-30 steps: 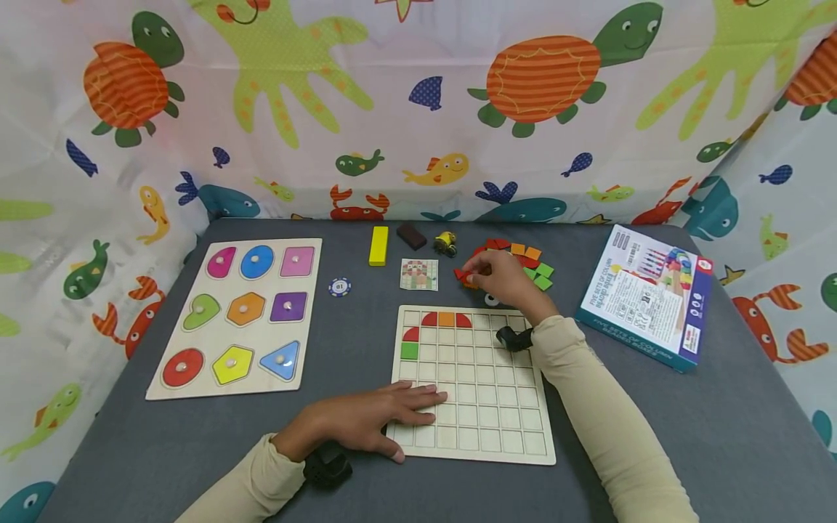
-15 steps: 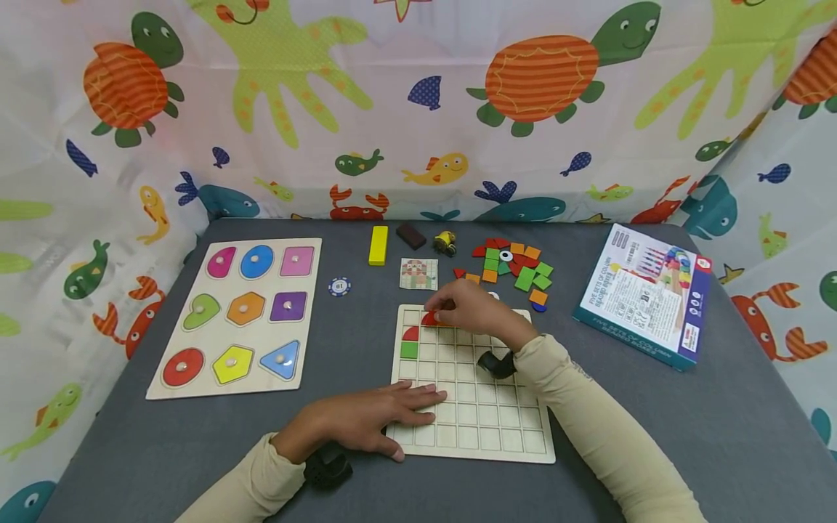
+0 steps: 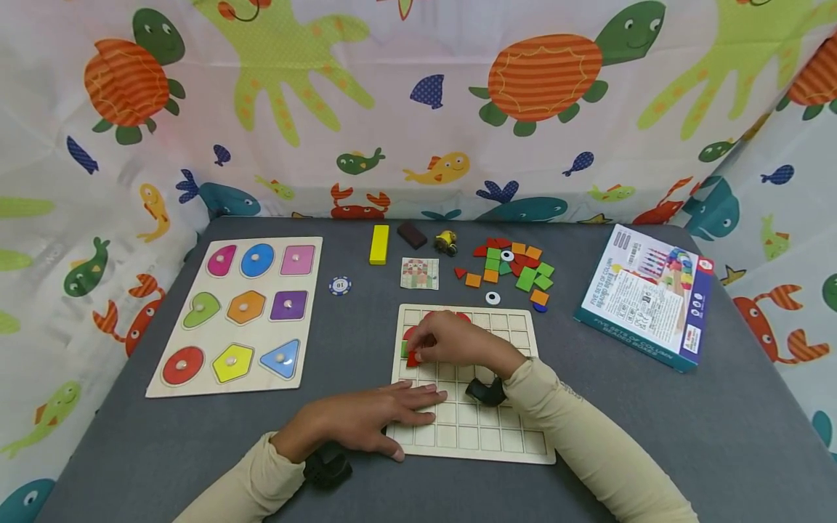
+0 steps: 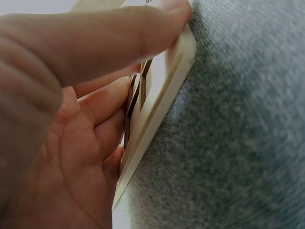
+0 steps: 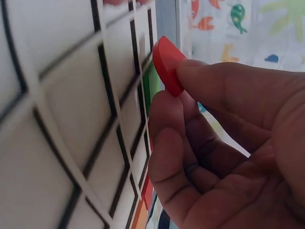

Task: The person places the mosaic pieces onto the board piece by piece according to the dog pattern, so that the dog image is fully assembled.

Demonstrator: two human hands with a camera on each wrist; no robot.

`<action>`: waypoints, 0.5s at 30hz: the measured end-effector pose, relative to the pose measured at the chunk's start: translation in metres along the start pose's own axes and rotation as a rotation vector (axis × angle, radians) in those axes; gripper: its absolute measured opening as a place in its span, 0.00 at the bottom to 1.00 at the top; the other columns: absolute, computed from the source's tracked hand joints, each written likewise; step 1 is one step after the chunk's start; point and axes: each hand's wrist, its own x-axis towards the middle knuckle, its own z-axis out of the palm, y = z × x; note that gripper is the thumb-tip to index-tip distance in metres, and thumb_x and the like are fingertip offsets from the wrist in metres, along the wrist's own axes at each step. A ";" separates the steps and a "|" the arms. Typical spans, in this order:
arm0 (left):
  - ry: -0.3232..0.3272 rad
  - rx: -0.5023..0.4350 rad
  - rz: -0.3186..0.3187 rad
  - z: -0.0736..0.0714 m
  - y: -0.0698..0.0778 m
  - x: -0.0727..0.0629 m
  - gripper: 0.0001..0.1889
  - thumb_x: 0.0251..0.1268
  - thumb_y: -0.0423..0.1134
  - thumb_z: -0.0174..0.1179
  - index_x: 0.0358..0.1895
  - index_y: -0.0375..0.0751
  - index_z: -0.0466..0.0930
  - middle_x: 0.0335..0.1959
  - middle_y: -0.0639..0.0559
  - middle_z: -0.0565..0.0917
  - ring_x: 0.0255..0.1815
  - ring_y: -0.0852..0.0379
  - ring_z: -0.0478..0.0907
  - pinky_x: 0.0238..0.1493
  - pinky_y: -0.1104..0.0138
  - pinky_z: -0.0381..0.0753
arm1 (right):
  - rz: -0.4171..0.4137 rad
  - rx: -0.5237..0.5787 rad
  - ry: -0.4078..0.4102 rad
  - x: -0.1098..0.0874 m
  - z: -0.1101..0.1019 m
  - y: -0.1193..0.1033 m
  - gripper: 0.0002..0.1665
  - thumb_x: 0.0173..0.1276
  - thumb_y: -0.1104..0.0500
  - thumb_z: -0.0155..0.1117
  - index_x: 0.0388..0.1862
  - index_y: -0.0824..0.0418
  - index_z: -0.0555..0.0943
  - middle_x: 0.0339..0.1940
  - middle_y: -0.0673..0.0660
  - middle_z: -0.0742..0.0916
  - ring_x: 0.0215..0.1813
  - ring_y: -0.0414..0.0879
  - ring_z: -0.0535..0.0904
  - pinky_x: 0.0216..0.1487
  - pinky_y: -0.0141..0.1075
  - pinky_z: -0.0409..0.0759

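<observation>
A pale wooden grid board lies in front of the person. My right hand is over its left columns, thumb and fingers pinching a small red tile with a curved edge. In the right wrist view that tile is tilted, close to the grid. Just beyond it, a green square tile and a red rounded tile sit in the left column. The hand partly hides the tiles in the top row. My left hand rests on the board's lower left corner with fingers extended, its thumb at the edge.
Loose tiles in several colours and a white ring lie behind the board. A pattern card, yellow block, dark block and poker chip are nearby. A shape puzzle lies left, a box right.
My right hand has come from the loose tiles to the board's left side, bringing the red tile. My left hand has stayed in place.
</observation>
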 end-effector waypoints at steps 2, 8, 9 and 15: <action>0.003 0.000 -0.003 -0.001 0.000 0.000 0.36 0.61 0.39 0.67 0.72 0.40 0.64 0.78 0.53 0.51 0.78 0.56 0.43 0.74 0.56 0.45 | -0.019 -0.010 -0.022 0.001 0.003 -0.002 0.09 0.64 0.70 0.64 0.41 0.63 0.88 0.32 0.47 0.85 0.33 0.38 0.77 0.38 0.32 0.78; 0.017 0.027 0.027 0.000 0.000 0.000 0.36 0.61 0.40 0.68 0.72 0.40 0.65 0.78 0.52 0.52 0.78 0.55 0.45 0.73 0.55 0.49 | -0.035 -0.085 -0.033 0.004 0.015 -0.010 0.10 0.63 0.71 0.65 0.40 0.62 0.88 0.33 0.48 0.85 0.33 0.37 0.78 0.38 0.30 0.78; 0.019 0.033 0.034 0.000 0.000 0.000 0.36 0.61 0.40 0.68 0.72 0.40 0.65 0.78 0.52 0.51 0.78 0.55 0.45 0.73 0.55 0.50 | -0.035 -0.104 -0.022 0.005 0.016 -0.011 0.10 0.63 0.71 0.65 0.40 0.61 0.88 0.33 0.48 0.85 0.33 0.37 0.78 0.38 0.30 0.78; 0.029 0.037 0.046 0.002 -0.002 -0.001 0.36 0.61 0.40 0.68 0.72 0.41 0.64 0.78 0.51 0.51 0.78 0.54 0.44 0.72 0.56 0.53 | -0.034 -0.134 0.044 0.007 0.022 -0.015 0.09 0.63 0.71 0.65 0.38 0.61 0.88 0.34 0.49 0.86 0.37 0.40 0.78 0.41 0.31 0.78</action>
